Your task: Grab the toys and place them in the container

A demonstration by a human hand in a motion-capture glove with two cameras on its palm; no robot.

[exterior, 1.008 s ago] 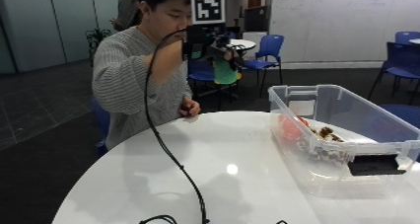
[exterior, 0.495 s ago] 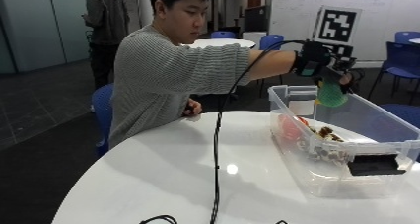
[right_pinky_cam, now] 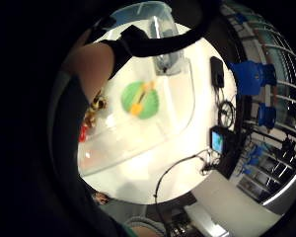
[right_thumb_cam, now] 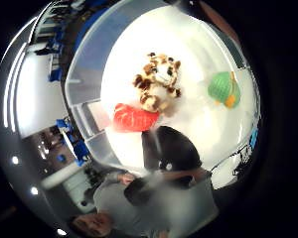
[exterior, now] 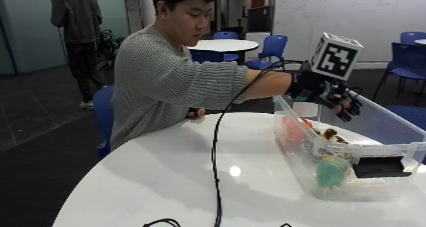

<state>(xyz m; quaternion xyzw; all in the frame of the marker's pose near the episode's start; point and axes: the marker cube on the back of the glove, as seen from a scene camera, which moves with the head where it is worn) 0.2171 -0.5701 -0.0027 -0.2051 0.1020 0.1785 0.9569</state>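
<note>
You have one clear plastic container (exterior: 353,152) on the worktop (exterior: 166,182), and three toys inside it: one green toy (exterior: 331,171), one red toy (exterior: 293,131), and one spotted giraffe plush (right_thumb_cam: 156,79). One black device (exterior: 377,167) sits at its near end.

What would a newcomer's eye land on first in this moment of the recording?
The black-gloved right hand hangs with relaxed fingers above the clear plastic container at the edge of the round white table. Inside the container lie a green round toy with orange trim, a spotted giraffe plush and a red soft toy beside the giraffe.
</note>
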